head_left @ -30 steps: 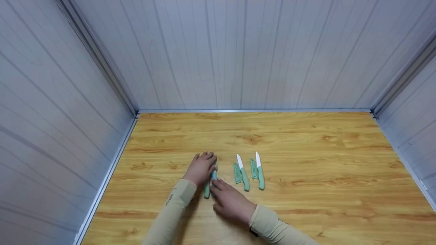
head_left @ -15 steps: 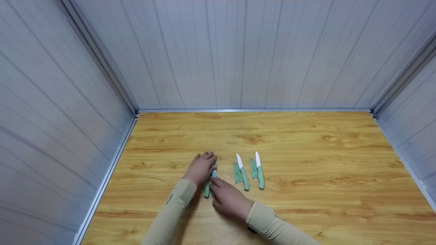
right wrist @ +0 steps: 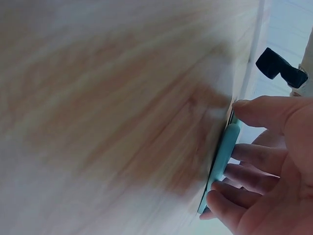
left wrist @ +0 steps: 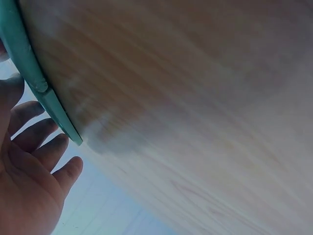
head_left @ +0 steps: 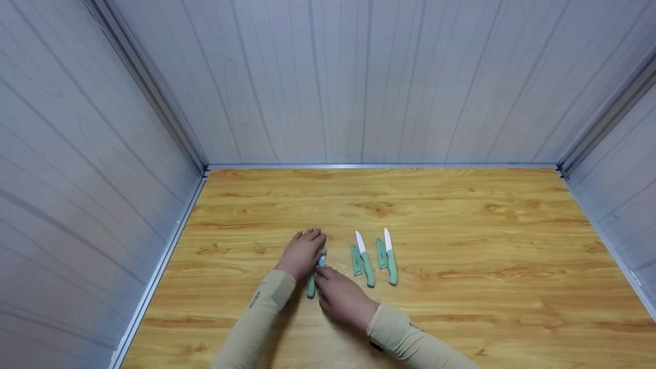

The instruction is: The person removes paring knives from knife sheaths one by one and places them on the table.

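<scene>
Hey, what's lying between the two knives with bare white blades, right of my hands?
In the head view, a green sheath lies between the left knife and the right knife, closer to the right one.

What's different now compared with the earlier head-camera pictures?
The right hand edged slightly forward and left, toward the left hand, and a little less of the blue piece between them shows. No grip was visibly taken or released. The left hand, both white-bladed knives and the green sheaths beside them stayed put.
</scene>
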The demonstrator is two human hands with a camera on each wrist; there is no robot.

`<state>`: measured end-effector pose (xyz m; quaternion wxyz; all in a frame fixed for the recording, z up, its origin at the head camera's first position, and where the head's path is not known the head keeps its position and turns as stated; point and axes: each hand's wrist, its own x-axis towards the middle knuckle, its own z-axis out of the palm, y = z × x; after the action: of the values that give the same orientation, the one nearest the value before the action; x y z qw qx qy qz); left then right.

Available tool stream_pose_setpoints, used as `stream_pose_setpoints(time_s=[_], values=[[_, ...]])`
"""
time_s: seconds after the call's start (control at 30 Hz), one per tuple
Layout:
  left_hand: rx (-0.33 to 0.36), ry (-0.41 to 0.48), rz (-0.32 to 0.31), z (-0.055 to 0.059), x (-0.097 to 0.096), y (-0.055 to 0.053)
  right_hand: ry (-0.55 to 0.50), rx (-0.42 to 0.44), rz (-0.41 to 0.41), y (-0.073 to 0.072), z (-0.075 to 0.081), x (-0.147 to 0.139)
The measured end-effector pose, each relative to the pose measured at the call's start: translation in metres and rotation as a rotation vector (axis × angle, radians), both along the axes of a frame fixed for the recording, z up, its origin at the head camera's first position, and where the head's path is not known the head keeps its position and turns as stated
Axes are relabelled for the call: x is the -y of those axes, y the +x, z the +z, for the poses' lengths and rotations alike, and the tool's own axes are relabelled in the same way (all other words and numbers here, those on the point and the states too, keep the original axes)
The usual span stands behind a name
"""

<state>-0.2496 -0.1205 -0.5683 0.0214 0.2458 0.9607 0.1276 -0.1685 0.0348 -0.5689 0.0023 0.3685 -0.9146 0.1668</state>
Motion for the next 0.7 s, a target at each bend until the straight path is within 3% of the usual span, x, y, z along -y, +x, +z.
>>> stream_pose_setpoints(time_s=[0.2,0.7], values=[[0.028,-0.004,0.008,0.0006,0.0001,-0.0002,-0.013,-0.006,-0.005,-0.0005,-0.0008,0.0023],[0.009,-0.008,0.005,-0.001,0.0001,-0.0011,-0.037,-0.015,-0.049,-0.0018,-0.0023,0.0057]])
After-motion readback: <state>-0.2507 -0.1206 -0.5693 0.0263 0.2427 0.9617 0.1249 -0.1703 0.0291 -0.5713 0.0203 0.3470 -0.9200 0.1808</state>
